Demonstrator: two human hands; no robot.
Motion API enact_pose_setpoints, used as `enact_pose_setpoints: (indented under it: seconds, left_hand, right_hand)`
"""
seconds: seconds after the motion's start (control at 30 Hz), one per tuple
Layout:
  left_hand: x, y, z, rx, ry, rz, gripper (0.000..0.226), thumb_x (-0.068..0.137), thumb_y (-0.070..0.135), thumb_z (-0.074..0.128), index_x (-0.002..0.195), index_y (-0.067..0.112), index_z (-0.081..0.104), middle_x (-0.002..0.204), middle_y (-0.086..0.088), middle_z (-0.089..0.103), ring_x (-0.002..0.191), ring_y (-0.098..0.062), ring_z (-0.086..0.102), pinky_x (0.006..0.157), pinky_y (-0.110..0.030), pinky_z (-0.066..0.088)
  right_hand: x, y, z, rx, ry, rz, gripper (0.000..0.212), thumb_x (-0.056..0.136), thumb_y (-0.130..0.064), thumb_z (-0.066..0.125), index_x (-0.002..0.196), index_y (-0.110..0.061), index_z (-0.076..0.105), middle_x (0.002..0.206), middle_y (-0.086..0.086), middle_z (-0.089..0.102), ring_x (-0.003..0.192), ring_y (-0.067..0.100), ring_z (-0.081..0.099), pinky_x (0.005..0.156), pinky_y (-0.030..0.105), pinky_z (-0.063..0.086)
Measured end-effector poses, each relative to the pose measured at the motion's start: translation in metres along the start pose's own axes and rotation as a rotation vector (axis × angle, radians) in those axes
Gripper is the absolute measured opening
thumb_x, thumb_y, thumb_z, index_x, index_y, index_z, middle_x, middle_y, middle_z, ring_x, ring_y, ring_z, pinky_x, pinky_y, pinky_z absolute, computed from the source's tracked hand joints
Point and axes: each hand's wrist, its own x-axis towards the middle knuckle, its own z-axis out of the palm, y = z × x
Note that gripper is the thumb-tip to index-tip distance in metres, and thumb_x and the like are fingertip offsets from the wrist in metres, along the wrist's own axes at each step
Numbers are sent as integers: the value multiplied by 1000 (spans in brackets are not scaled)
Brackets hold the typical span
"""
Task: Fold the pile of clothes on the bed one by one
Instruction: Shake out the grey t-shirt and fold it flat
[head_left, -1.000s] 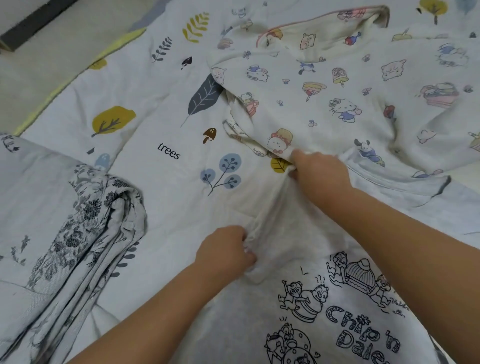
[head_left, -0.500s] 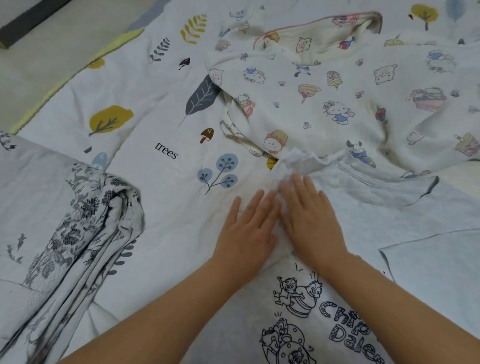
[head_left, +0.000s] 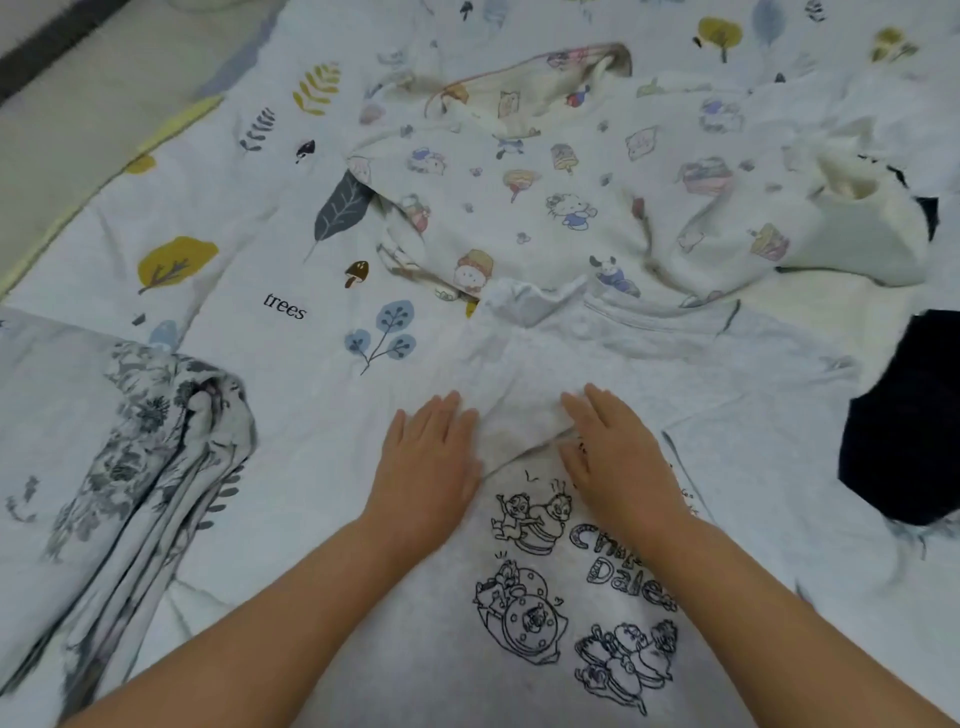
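Grey shirt (head_left: 519, 686) lies under both flat hands.

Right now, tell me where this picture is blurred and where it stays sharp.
Head view: soft, even light, no glare. Motion blur smears the floral fabric at the left and the dark garment at the right edge. The grey printed T-shirt and both hands, left and right, read sharpest.

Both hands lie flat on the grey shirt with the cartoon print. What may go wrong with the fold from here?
The folded sleeve between the left hand and right hand looks creased and may set crooked. The grey shirt collar touches the cartoon pyjama top, which may drag along.
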Motion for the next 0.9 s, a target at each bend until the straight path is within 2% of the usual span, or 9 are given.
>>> enact_pose_setpoints:
  seconds: [0.07, 0.17, 0.3, 0.37, 0.5, 0.6, 0.7, 0.77, 0.9]
  left_hand:
    - [-22, 6, -3, -20, 9, 36, 51, 96, 30, 42, 143, 16, 32, 155, -7, 22, 142, -22, 21, 115, -44, 13]
    - [-53, 9, 3, -36, 61, 77, 48, 76, 13, 72, 122, 5, 60, 133, -20, 52, 122, -36, 52, 99, -55, 39]
    - [-94, 16, 16, 20, 7, 62, 54, 67, 9, 78, 118, 3, 62, 130, -21, 55, 119, -40, 53, 93, -59, 43]
    - [-115, 19, 22, 57, -19, 53, 58, 61, 8, 81, 116, 1, 64, 129, -22, 56, 116, -41, 55, 88, -60, 44]
    - [-155, 20, 34, 134, -74, 15, 64, 49, 11, 88, 109, 0, 68, 120, -23, 61, 106, -41, 61, 76, -61, 49]
    - [-184, 14, 42, 156, -83, -29, 49, 66, 17, 68, 112, -1, 66, 125, -23, 59, 110, -42, 59, 76, -62, 48]
    - [-214, 7, 50, 159, -106, -62, 56, 75, 28, 37, 115, 1, 65, 127, -23, 57, 111, -42, 59, 77, -62, 48]
    - [-230, 2, 56, 159, -93, -67, 59, 74, 30, 34, 115, 1, 65, 127, -24, 57, 110, -42, 59, 74, -62, 49]
    - [-248, -6, 63, 98, 20, -106, 60, 75, 30, 36, 113, -7, 63, 120, -40, 51, 101, -57, 56, 74, -63, 49]
  right_hand:
    - [-36, 10, -1, 23, 6, 37, 52, 99, -32, 37, 148, -17, 24, 157, 8, 15, 144, 20, 14, 115, 28, 10]
    - [-91, 26, 6, 42, 23, 105, 52, 98, -28, 42, 147, -17, 28, 156, 8, 16, 144, 21, 14, 113, 23, 7]
    - [-160, 44, 20, 18, 6, 236, 55, 94, -24, 48, 146, -14, 31, 155, 13, 18, 144, 27, 13, 114, 30, 8]
    - [-189, 49, 27, -15, -20, 288, 58, 86, -16, 62, 140, -5, 42, 149, 24, 29, 139, 39, 26, 112, 45, 23]
    - [-239, 54, 41, -43, 8, 389, 70, 52, -1, 86, 117, 8, 61, 123, 40, 50, 110, 57, 51, 82, 62, 47]
    - [-277, 56, 55, -7, 38, 472, 76, 46, 3, 86, 118, 8, 60, 122, 42, 50, 108, 58, 52, 80, 62, 47]
    - [-308, 53, 65, 74, 77, 616, 74, 54, 5, 82, 123, 8, 55, 125, 42, 47, 108, 58, 52, 79, 60, 49]
    - [-325, 49, 73, 87, 167, 672, 69, 53, 5, 82, 117, 13, 57, 116, 45, 51, 94, 61, 57, 69, 64, 48]
    - [-352, 42, 85, 195, 291, 910, 70, 66, 9, 74, 131, 9, 47, 112, 44, 49, 97, 58, 51, 83, 61, 43]
